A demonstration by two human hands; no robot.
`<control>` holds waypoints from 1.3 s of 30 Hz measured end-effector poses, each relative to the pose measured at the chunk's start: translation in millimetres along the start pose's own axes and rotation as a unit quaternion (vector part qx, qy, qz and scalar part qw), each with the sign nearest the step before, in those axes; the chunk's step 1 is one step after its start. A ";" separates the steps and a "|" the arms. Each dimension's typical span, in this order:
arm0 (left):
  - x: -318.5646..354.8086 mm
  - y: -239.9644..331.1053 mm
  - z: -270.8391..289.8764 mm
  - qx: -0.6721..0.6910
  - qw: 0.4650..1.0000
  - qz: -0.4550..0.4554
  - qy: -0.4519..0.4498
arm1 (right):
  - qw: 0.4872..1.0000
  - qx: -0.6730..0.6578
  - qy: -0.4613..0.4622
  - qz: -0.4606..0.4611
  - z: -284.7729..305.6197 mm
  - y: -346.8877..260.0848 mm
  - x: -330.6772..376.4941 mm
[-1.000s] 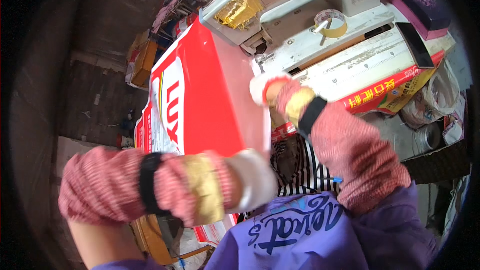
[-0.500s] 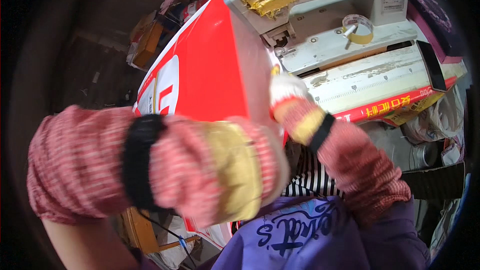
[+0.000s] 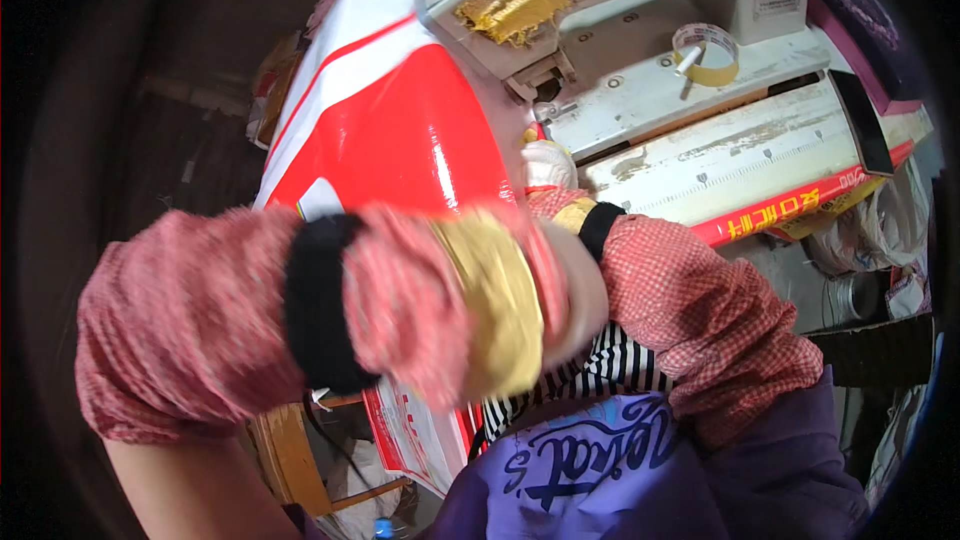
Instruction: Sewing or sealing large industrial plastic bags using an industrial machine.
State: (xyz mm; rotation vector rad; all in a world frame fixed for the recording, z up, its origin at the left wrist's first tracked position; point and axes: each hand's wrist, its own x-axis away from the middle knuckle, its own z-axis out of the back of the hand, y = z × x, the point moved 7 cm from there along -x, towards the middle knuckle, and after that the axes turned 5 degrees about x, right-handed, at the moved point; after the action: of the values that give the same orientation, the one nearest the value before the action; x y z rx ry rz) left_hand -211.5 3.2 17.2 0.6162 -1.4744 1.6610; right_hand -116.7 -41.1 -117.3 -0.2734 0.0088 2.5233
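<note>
A glossy red and white plastic sack (image 3: pixel 400 130) stretches from the sewing machine (image 3: pixel 620 50) down toward my body. Its right edge runs beside the presser foot (image 3: pixel 548 112). My right hand (image 3: pixel 548 166), in a white glove with coloured fingertips, is closed on that edge just below the foot; its fingertips are partly hidden. My left hand (image 3: pixel 580 290) is over the lower part of the sack, blurred, its fingers hidden behind the wrist. Checked pink sleeve covers with black bands and yellow tape cover both forearms.
A roll of yellowish tape (image 3: pixel 706 55) with a small white stick lies on the machine bed. The bed's front has a ruled white plate (image 3: pixel 730 155) and a red printed strip. At the right hang clear plastic bags (image 3: pixel 890 225). A wooden stool (image 3: pixel 290 450) stands lower left.
The sack has shifted upward past the machine head, showing more of its white part. My right hand has come left and slightly up; my left forearm has moved right. The view has also shifted a little.
</note>
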 end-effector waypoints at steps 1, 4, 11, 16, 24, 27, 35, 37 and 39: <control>3.6 -6.2 18.8 -0.027 0.999 0.004 0.018 | 1.000 0.011 0.002 -0.008 -0.8 5.7 0.5; 6.0 -46.7 46.7 -0.079 0.995 0.048 0.045 | 0.999 0.021 0.026 0.009 3.2 -11.8 2.9; -10.9 41.4 11.6 0.333 0.882 -0.154 0.297 | 0.991 -0.115 -0.058 -0.024 -3.1 12.7 1.2; 9.3 57.2 34.6 -0.004 0.977 -0.210 -0.034 | 0.988 -0.148 -0.023 -0.046 -0.1 -5.0 -18.1; -13.8 75.3 18.1 0.068 0.964 -0.252 0.051 | 0.975 -0.208 0.023 -0.070 -31.5 -0.4 -22.6; -2.2 80.0 41.1 0.005 0.957 -0.286 0.050 | 0.970 -0.216 0.038 -0.107 -13.2 -35.7 -62.2; 33.6 28.0 55.0 -0.041 0.953 -0.207 0.217 | 0.954 -0.275 0.077 -0.092 -74.2 -24.7 -5.8; 42.2 15.3 55.0 -0.023 0.907 -0.262 0.330 | 0.951 -0.278 0.091 -0.103 -87.4 -11.1 16.0; 46.0 15.6 61.2 -0.012 0.844 -0.318 0.432 | 0.945 -0.284 0.103 -0.124 -50.4 -65.8 -37.5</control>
State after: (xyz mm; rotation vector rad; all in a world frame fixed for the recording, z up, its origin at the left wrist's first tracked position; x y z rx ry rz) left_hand -259.0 -44.4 57.0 0.2207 -0.5302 1.1233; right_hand -39.7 -11.4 -155.6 -0.7193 -0.6388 2.1827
